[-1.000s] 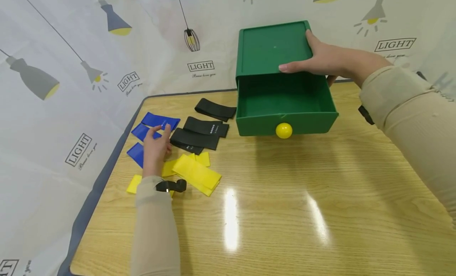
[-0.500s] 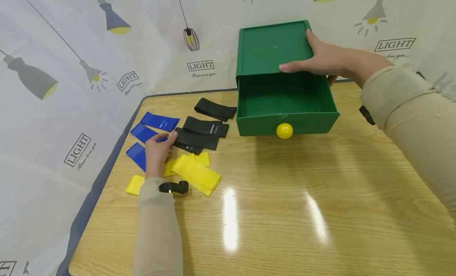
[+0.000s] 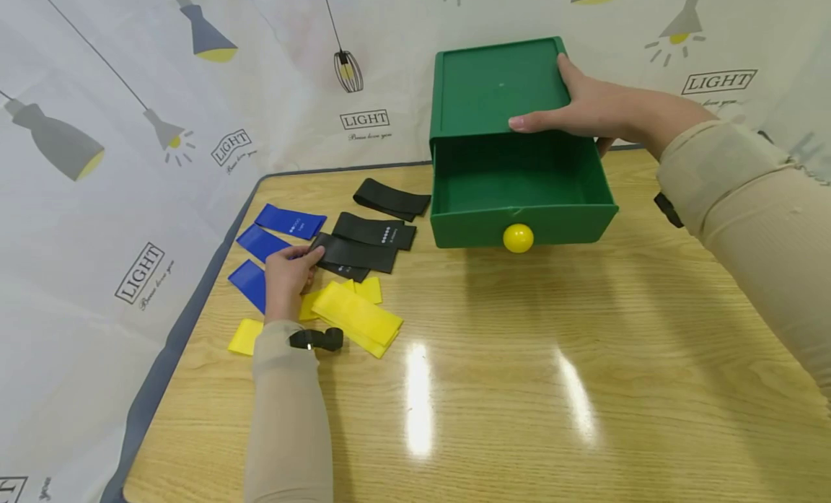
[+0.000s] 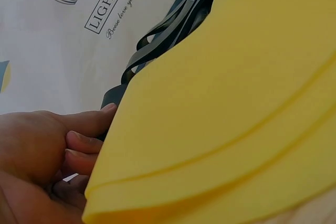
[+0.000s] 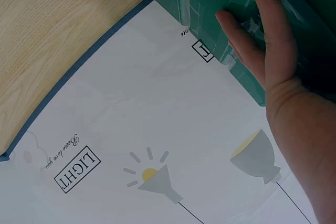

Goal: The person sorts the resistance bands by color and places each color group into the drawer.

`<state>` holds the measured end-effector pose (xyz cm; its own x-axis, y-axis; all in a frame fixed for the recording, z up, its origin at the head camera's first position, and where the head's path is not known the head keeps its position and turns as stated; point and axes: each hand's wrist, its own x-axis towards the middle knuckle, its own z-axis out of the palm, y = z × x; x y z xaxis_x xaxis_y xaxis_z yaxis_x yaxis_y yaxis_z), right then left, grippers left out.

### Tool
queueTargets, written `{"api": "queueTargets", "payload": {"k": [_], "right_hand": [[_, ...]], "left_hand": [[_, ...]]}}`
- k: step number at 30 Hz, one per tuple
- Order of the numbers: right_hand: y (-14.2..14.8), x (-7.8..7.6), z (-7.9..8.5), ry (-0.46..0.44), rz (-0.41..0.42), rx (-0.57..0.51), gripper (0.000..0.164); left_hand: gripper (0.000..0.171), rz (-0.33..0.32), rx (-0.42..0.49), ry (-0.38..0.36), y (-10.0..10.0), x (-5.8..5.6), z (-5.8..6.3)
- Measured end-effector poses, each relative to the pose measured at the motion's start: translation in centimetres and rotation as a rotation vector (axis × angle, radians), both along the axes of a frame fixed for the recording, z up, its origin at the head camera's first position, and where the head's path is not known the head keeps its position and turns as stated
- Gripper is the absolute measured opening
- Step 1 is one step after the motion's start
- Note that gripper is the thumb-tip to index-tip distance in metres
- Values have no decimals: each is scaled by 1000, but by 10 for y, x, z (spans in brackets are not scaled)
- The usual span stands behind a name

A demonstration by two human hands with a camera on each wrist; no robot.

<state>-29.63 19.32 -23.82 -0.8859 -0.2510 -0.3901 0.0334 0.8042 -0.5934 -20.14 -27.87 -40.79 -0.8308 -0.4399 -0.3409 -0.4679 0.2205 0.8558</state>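
At the left of the table, my left hand (image 3: 289,276) pinches the near-left end of a black resistance band (image 3: 363,254) between thumb and fingers. In the left wrist view the thumb meets that band's dark end (image 4: 112,97), while a large yellow band (image 4: 226,103) hides most of the rest. My right hand (image 3: 600,110) grips a green drawer box (image 3: 500,92) by its top and right side, thumb along the front top edge. Its drawer (image 3: 474,230) is pulled out toward me, showing a bare inside and a yellow round knob (image 3: 519,238).
Two more black bands (image 3: 389,198) lie behind the pinched one. Several blue bands (image 3: 290,221) are left of the hand, and several yellow bands (image 3: 357,315) lie in front. A printed white cloth (image 3: 286,77) covers the wall behind the wooden table (image 3: 493,387).
My left hand has come down and slightly right from above the blue bands, and its fingers have closed on the black band's end. The right hand and drawer box stay in place.
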Motion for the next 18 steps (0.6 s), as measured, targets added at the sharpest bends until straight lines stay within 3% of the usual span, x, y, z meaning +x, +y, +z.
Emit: {"api": "queueTargets", "payload": {"k": [18], "right_hand": [[0, 0, -1, 14, -12, -9, 133]], "left_hand": [[29, 5, 39, 3, -2, -4, -1]]}}
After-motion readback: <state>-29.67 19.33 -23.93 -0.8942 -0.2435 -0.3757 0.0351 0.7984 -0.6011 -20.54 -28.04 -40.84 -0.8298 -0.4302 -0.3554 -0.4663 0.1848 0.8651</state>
